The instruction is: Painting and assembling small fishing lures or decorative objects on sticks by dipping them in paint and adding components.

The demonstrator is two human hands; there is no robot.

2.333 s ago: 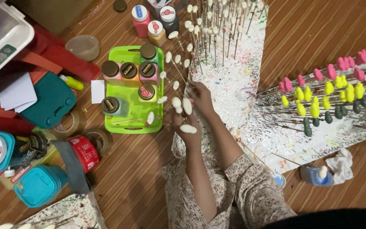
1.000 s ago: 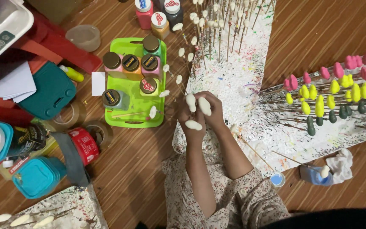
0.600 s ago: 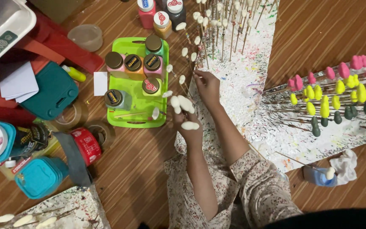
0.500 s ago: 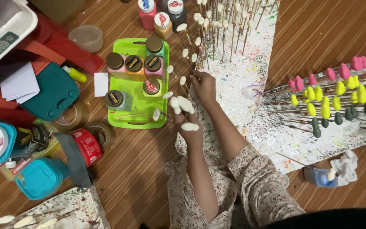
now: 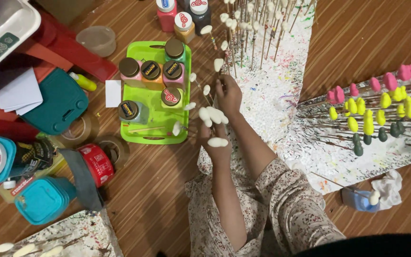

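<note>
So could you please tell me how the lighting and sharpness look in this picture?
Head view: even, warm indoor light with soft shadows; mild glare on the green tray; the sticks in the left hand are bright, nearly washed out; the right hand is slightly soft; corners darken.

Brown wooden plank floor (image 5: 158, 190) under warm light
</note>
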